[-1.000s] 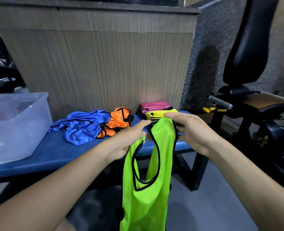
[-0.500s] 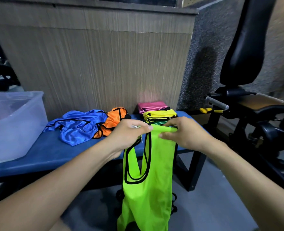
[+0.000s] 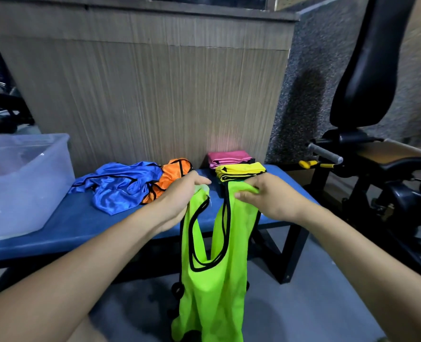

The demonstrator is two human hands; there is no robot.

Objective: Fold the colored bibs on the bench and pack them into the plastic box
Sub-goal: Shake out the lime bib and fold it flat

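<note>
A lime green bib (image 3: 213, 280) hangs lengthwise, straps up, before the desk's (image 3: 81, 225) front edge. Left hand (image 3: 179, 197) and right hand (image 3: 269, 197) each pinch one strap. No writing is readable.

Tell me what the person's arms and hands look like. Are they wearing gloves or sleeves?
No gloves and no sleeves that show. Both forearms are bare all the way to the picture's edge. The left hand and the right hand are bare too. I can see no watch, bracelet or ring on them, and no marks or writing.
</note>
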